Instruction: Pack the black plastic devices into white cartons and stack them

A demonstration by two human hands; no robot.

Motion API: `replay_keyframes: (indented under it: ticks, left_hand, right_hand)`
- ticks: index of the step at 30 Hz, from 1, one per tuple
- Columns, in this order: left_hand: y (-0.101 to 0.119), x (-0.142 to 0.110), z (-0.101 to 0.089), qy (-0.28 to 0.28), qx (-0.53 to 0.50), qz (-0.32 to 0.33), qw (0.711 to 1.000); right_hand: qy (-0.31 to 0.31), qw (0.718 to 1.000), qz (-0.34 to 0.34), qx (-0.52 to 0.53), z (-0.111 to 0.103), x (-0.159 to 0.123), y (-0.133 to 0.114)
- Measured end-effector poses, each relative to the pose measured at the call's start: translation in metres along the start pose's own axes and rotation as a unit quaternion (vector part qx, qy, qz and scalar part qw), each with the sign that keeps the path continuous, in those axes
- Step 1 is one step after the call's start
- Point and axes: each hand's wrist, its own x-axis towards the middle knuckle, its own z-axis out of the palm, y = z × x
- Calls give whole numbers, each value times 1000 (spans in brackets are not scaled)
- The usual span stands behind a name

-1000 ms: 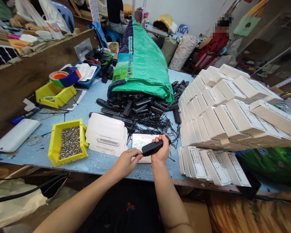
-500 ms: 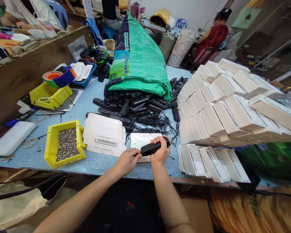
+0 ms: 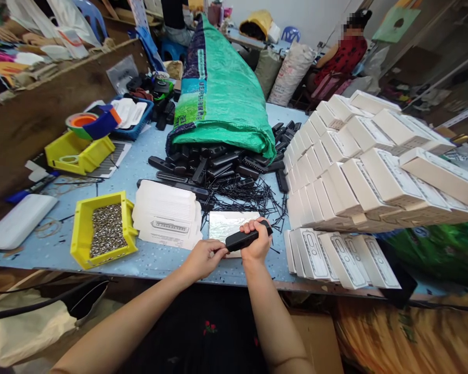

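Note:
My right hand (image 3: 256, 241) is wrapped around a black oblong plastic device (image 3: 239, 239) and holds it tilted above the table's front part. At the device's left end, the fingertips of my left hand (image 3: 206, 258) are pinched together. Whatever lies between those fingertips is too small to make out. Under the device is a shiny silvery-white flat packet (image 3: 222, 222). Just behind my hands are a pile of thin black sticks (image 3: 244, 197) and a heap of similar black devices (image 3: 222, 161). White printed card sheets (image 3: 167, 213) lie stacked to the left.
A yellow bin (image 3: 130, 228) of small metal pieces stands front left, another yellow bin (image 3: 68, 163) behind it. A green woven sack (image 3: 234, 93) lies over the device heap. White boxes (image 3: 339, 192) are stacked high on the right. A person in red (image 3: 343, 59) sits in the background.
Both hands keep nearly the same hold on the black device. The view has shifted very slightly; nothing on the table has visibly been moved.

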Motion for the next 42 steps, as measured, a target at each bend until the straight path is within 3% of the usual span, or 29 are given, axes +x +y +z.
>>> replay_keyframes:
  ticks: [5,13,19,26,29,33,38,42]
  left_hand:
    - [-5,-3,5,7,71,33,997]
    - [-11,-3,17,28,77,-2,997]
    - [-7,-6,14,46,83,-8,995]
    - [-18,-8,19,115,148,101,977]
    - [-21,-6,25,127,164,111,972]
    - [-21,-1,34,121,170,103,972]
    - [-29,1,32,87,181,87,976]
    - [-46,-3,22,23,206,77,975]
  right_hand:
    - [34,999,18,4,-7,2,9]
    - [93,994,45,41,-14,7,13]
    - [75,996,27,48,-9,6,11]
    - [70,997,-1,25,-7,5,8]
    - [66,997,-39,2,-5,1,7]
    - [78,993,-78,-33,-7,1,10]
    - [76,995,-22,-68,-9,21,-8]
    - [0,975,-173,-138,-17,26,-15]
